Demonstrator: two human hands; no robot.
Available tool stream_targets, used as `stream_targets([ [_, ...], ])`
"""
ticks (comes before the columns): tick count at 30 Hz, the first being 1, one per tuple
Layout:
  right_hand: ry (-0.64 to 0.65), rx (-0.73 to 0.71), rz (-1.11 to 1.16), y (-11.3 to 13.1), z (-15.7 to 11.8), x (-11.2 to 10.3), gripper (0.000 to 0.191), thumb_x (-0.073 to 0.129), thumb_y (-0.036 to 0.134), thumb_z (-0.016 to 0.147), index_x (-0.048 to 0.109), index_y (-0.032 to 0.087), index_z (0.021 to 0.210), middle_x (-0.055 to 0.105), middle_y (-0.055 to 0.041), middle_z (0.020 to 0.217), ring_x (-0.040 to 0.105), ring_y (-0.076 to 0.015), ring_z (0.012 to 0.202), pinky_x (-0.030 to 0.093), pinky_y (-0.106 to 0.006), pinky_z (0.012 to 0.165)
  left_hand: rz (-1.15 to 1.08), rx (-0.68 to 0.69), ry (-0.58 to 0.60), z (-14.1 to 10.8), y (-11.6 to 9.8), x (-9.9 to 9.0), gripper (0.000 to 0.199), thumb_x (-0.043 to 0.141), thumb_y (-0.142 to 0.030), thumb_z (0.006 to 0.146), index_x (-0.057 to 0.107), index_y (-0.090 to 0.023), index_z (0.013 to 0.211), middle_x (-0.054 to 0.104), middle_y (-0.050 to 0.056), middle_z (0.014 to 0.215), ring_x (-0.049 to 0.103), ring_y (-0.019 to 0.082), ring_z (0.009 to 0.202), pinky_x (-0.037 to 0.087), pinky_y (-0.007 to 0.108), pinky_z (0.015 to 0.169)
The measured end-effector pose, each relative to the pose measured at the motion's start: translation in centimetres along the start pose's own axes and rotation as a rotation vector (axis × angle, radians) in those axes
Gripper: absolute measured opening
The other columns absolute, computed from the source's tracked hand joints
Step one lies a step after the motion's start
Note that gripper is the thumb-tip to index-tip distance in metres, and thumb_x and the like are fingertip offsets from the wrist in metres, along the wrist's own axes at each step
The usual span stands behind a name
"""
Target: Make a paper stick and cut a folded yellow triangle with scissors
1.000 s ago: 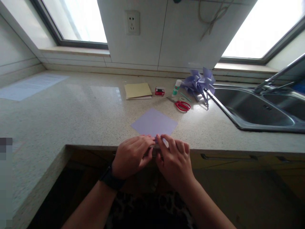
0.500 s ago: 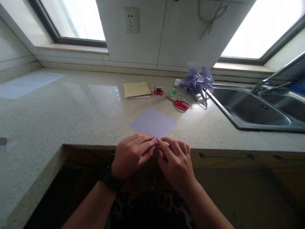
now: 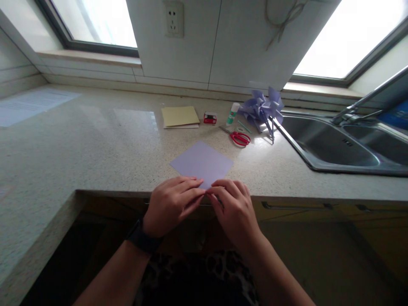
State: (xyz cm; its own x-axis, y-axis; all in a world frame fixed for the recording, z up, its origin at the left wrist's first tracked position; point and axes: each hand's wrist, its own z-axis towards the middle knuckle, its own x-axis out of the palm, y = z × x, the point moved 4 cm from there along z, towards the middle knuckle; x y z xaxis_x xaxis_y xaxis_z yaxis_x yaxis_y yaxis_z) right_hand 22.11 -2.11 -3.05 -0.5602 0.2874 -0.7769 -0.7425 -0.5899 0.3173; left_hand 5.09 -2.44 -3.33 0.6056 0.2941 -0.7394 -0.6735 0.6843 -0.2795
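Observation:
A square sheet of purple paper [image 3: 202, 160] lies turned cornerwise on the counter, its near corner at the front edge. Both hands meet at that corner. My left hand [image 3: 175, 202], with a dark watch on its wrist, pinches the paper's near left side between thumb and fingers. Opposite it, my right hand [image 3: 234, 205] has thumb and forefinger closed on the same corner. The fingers hide the very tip of the sheet, so any fold there cannot be made out.
Behind the sheet stand yellow paper squares [image 3: 180, 116], a small red box [image 3: 210, 117], a glue stick [image 3: 233, 114] and red-handled scissors [image 3: 239, 138]. Purple paper pinwheels [image 3: 261, 106] lie beside the steel sink [image 3: 331, 142] at right. A printed sheet [image 3: 35, 104] rests far left.
My right thumb and forefinger have drawn together at the paper's near corner. My left fingers stay on the sheet, slightly shifted. The whole view has moved a little.

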Motion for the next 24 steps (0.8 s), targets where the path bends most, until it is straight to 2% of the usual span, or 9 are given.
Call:
stream_targets([
  [5,0.047,-0.028,-0.023,0.05,0.11,-0.08,0.007,0.063,0.02,0.095,0.07,0.023,0.096,0.07,-0.0028,0.103,0.057,-0.0215,0.093,0.041,-0.039,0.087,0.0,-0.006,0.004,0.01,0.01,0.0,0.014,0.066,-0.021,0.093,0.072,-0.022,0.105,0.075,0.004,0.119,0.07,0.024,0.108,0.058,0.044,0.094],
  [12,0.045,-0.132,-0.116,0.52,0.34,-0.26,0.008,0.06,0.019,0.095,0.068,0.022,0.092,0.071,-0.0018,0.097,0.056,-0.0203,0.087,0.04,-0.037,0.082,0.004,-0.01,0.003,-0.11,0.17,0.17,0.013,0.067,-0.022,0.093,0.072,-0.022,0.104,0.075,0.003,0.12,0.07,0.023,0.109,0.057,0.043,0.096],
  [24,0.051,-0.178,-0.156,0.69,0.21,-0.36,0.01,0.061,0.02,0.095,0.069,0.021,0.09,0.071,-0.002,0.093,0.055,-0.0191,0.084,0.042,-0.037,0.08,0.019,0.016,0.015,-0.1,0.07,0.06,0.016,0.066,-0.02,0.093,0.071,-0.021,0.109,0.075,0.004,0.121,0.069,0.023,0.11,0.057,0.042,0.097],
])
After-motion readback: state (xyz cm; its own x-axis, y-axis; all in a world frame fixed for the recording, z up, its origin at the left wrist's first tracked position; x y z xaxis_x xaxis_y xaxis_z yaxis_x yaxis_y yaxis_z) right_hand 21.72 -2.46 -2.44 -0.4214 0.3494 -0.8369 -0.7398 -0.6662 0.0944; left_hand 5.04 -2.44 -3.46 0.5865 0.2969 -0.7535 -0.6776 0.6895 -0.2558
